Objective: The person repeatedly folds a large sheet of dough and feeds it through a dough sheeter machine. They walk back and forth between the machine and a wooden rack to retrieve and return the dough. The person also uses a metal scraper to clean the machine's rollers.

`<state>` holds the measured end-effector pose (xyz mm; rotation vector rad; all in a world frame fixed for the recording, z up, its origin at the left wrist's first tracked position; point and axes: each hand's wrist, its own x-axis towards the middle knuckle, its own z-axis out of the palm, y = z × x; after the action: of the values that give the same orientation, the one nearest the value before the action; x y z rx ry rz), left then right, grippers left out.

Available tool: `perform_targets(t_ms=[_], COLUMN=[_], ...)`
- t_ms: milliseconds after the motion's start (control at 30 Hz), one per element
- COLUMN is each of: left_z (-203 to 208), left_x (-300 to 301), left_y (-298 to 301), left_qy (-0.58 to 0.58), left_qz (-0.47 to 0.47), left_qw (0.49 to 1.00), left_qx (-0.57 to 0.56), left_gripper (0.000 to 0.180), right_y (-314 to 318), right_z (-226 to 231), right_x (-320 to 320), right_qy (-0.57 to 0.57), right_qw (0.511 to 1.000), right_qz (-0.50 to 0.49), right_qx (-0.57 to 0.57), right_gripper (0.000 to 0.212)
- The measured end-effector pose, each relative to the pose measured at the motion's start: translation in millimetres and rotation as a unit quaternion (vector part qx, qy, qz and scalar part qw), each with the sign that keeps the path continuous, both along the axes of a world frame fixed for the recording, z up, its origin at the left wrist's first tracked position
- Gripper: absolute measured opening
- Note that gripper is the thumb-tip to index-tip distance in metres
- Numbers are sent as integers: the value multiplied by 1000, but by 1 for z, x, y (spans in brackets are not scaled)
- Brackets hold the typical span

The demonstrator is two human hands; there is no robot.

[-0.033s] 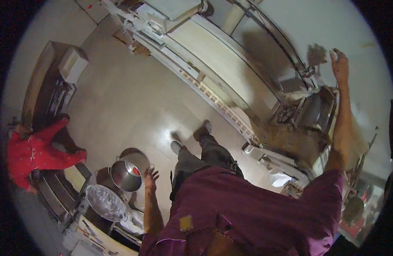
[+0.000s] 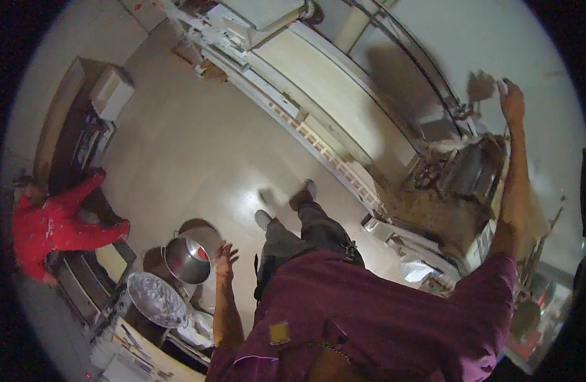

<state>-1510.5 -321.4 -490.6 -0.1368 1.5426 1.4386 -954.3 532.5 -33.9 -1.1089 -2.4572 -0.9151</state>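
My left hand (image 2: 225, 258) hangs beside my leg, its fingers spread and holding nothing. Nearest to it on the floor stands a round metal pot (image 2: 187, 260) with a small red thing inside. My right arm is raised high at the right, close to the pale wall. The right hand (image 2: 511, 100) has bent fingers drawn together with whitish tips; what is in them, if anything, is too small to make out. Below that hand is the dark, dusty end of a long machine (image 2: 462, 172) with a pale belt (image 2: 318, 79).
A whitish, floury basin (image 2: 157, 299) stands behind the pot, near a pale board (image 2: 146, 350) with tools. A person in red (image 2: 64, 229) bends at dark shelving on the left. A white box (image 2: 111, 93) sits farther off. The floor (image 2: 178, 146) runs between shelving and machine.
My right hand has moved slightly down and to the right, its fingers more bent. My left hand has risen a little, fingers still spread. The person in red has barely moved.
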Motion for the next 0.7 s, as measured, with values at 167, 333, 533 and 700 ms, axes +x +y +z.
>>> perform_targets(t_ms=[167,333,533,700], left_z=[84,63,39,10], left_x=[28,95,193,193], left_y=[70,-10,-114,-149], left_qy=[87,1,-117,-138], left_qz=[-32,44,16,22], left_qw=[995,997,969,988], left_qx=[27,-61,-217,63], left_gripper=[51,44,48,44], right_y=[24,-9,-63,-98], right_z=[-39,-3,47,73], right_x=[74,155,229,256], right_qy=[-87,178,58,33], right_qw=[889,912,951,953], right_qz=[-403,-248,-305,-301], right_qx=[-201,-275,17,-27], right_gripper=[45,37,36,33])
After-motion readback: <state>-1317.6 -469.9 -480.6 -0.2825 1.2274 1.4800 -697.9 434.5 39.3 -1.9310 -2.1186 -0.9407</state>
